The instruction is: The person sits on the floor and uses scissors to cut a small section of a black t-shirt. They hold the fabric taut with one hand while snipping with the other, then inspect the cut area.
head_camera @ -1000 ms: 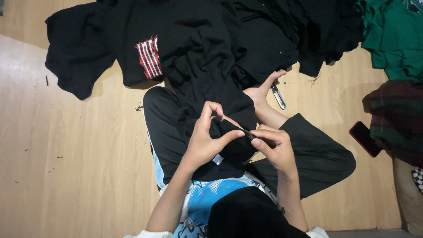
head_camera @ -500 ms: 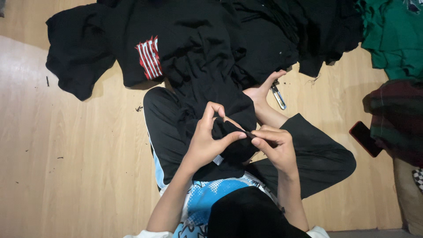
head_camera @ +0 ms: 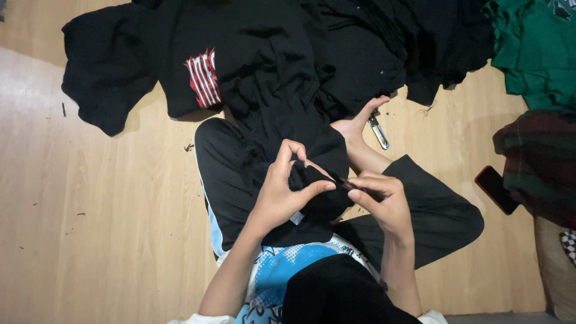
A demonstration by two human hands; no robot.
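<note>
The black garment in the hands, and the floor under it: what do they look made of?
The black garment looks like soft matte knit cloth, perhaps cotton: it bunches and folds limply between the left hand and right hand. The floor looks like pale wood or laminate, with faint grain and plank seams.

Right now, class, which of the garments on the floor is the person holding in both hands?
The black garment draped over the lap: left hand and right hand pinch a fold of it. The green garment and dark plaid one lie untouched.
</note>
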